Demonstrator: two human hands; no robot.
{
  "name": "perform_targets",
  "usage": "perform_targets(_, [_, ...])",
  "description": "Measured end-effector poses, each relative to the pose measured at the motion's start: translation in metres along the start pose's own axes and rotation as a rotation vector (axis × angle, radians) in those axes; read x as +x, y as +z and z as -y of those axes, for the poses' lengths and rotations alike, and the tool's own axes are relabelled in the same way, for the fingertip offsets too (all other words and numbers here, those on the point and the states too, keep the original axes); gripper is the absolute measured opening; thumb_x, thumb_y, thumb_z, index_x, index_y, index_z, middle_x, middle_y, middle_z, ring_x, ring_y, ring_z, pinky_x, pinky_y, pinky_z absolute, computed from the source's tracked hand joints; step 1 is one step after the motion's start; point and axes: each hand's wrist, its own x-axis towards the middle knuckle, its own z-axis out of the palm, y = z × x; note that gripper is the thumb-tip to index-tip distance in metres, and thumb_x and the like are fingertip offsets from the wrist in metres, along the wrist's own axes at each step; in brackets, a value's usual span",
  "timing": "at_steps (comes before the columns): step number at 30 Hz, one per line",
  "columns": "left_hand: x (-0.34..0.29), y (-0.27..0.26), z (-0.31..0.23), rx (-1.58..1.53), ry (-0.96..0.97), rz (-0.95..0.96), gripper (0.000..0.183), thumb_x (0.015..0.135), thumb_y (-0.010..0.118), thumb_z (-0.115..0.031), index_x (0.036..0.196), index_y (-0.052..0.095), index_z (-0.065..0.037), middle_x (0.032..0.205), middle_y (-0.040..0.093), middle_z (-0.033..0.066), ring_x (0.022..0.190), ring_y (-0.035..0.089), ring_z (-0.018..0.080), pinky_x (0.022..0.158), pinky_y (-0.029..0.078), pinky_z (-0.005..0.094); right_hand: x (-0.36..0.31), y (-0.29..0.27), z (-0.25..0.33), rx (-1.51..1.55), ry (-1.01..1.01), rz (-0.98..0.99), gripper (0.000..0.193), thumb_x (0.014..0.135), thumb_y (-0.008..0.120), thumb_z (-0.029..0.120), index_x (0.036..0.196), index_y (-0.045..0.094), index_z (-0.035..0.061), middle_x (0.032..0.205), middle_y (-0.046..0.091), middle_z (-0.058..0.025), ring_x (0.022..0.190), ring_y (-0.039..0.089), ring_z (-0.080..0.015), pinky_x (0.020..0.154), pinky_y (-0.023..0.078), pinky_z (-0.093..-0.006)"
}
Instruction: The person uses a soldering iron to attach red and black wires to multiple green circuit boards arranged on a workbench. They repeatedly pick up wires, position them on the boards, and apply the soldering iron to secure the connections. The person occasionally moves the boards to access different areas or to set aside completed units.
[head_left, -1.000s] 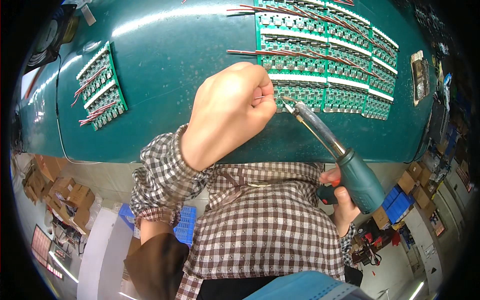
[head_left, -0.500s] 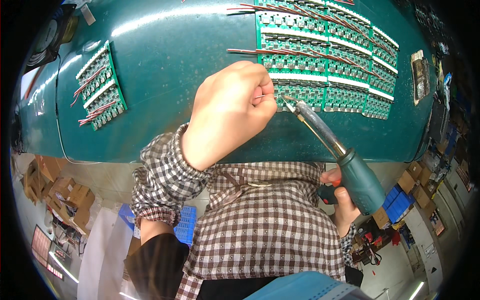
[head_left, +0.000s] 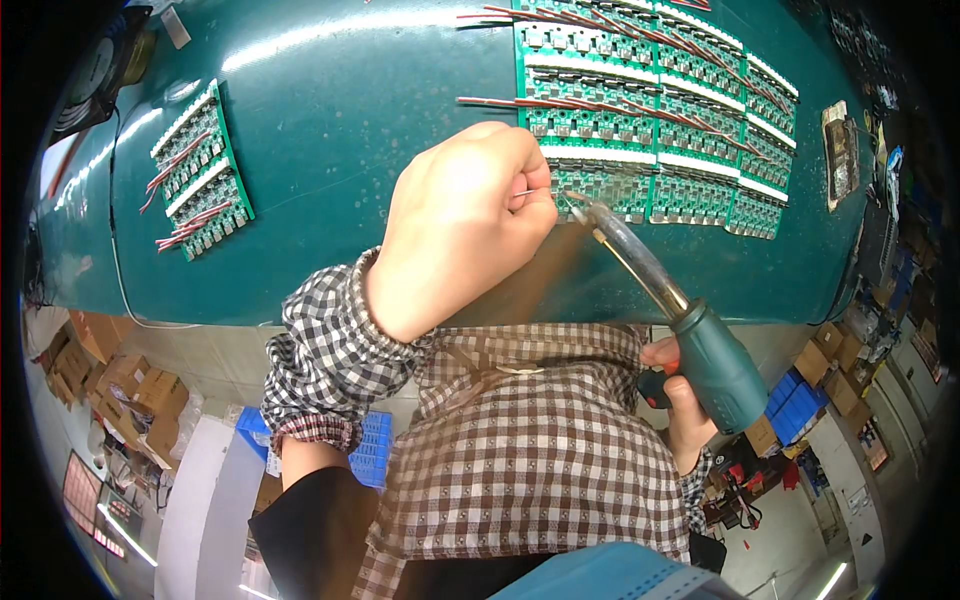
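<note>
My left hand (head_left: 460, 225) is closed in a pinch on a thin wire (head_left: 526, 193), whose end points at the nearest row of the green circuit boards (head_left: 690, 205). In my right hand (head_left: 690, 425) is a soldering gun (head_left: 722, 365) with a dark green body and a red trigger. Its long metal barrel slants up to the left, and the tip is at the board just right of the pinched fingers. Whether the tip touches the wire is too small to tell. Red and white wires (head_left: 560, 103) lie across the farther board rows.
On the left of the green tabletop (head_left: 340, 170) lies a smaller board panel (head_left: 205, 175) with wires on it. A fan-like device (head_left: 105, 70) with a cable stands at the far left. To the right is a worn, shallow tray (head_left: 840, 155). Boxes and blue crates flank the table below.
The soldering gun has shifted very slightly left. My left hand has moved barely to the right, still pinching the wire. The boards look almost unchanged.
</note>
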Motion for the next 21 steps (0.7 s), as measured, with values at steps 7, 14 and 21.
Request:
perform_targets(7, [-0.001, 0.000, 0.001, 0.011, 0.005, -0.005, 0.007, 0.071, 0.065, -0.001, 0.074, 0.058, -0.004, 0.067, 0.053, 0.0038, 0.059, 0.051, 0.0126, 0.055, 0.043, 0.0259, -0.002, 0.006, 0.003, -0.023, 0.003, -0.033, 0.055, 0.078, 0.076, 0.035, 0.105, 0.055, -0.0075, 0.086, 0.065, -0.0160, 0.079, 0.065, -0.0255, 0.073, 0.054, -0.0371])
perform_targets(14, [-0.001, 0.000, 0.002, 0.009, 0.022, -0.005, 0.007, 0.071, 0.063, 0.000, 0.073, 0.058, -0.004, 0.066, 0.053, 0.0038, 0.058, 0.050, 0.0132, 0.055, 0.043, 0.0262, 0.002, 0.011, 0.009, -0.069, -0.034, -0.062, 0.053, 0.079, 0.073, 0.039, 0.096, 0.061, -0.0093, 0.082, 0.065, -0.0167, 0.074, 0.065, -0.0267, 0.068, 0.054, -0.0367])
perform_targets(21, [-0.002, -0.001, 0.002, -0.005, 0.030, -0.020, 0.007, 0.071, 0.063, 0.001, 0.073, 0.058, -0.003, 0.066, 0.052, 0.0040, 0.057, 0.050, 0.0133, 0.054, 0.042, 0.0258, -0.005, -0.009, -0.006, -0.077, -0.028, 0.088, 0.070, 0.077, 0.081, 0.026, 0.126, 0.042, -0.0056, 0.095, 0.068, -0.0143, 0.089, 0.066, -0.0224, 0.082, 0.054, -0.0362])
